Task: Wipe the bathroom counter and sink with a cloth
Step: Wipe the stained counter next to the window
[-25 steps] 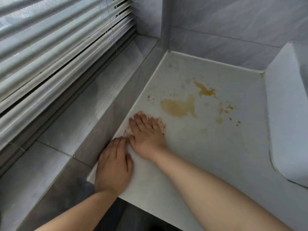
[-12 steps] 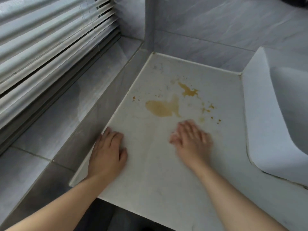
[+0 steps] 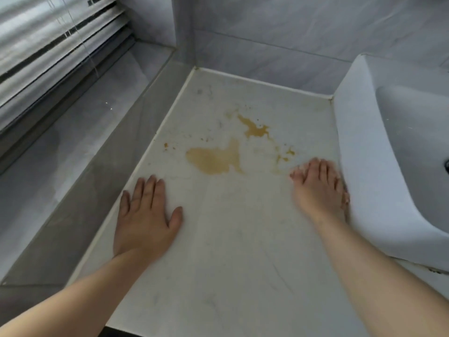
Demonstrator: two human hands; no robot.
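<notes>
The white counter [image 3: 230, 251] carries a large yellow-brown stain [image 3: 213, 159], a smaller one [image 3: 255, 128] behind it, and scattered drops. My left hand [image 3: 145, 215] lies flat on the counter's left edge, fingers apart, holding nothing. My right hand [image 3: 318, 188] presses flat on the counter against the outer wall of the white sink [image 3: 364, 154], blurred by motion. The cloth [image 3: 345, 193] is almost wholly hidden under this hand. Only a thin sliver shows at its right edge. The right fingertips sit just right of the stains.
A grey tiled window sill [image 3: 73, 147] runs along the counter's left, with slatted blinds [image 3: 48, 45] above it. Grey marble wall tiles [image 3: 267, 45] close the back. The sink basin [image 3: 413, 132] rises above the counter on the right.
My right hand has swept from the counter's left edge across to the sink wall. The left hand has stayed planted on the left edge. The view has shifted right, showing more sink.
</notes>
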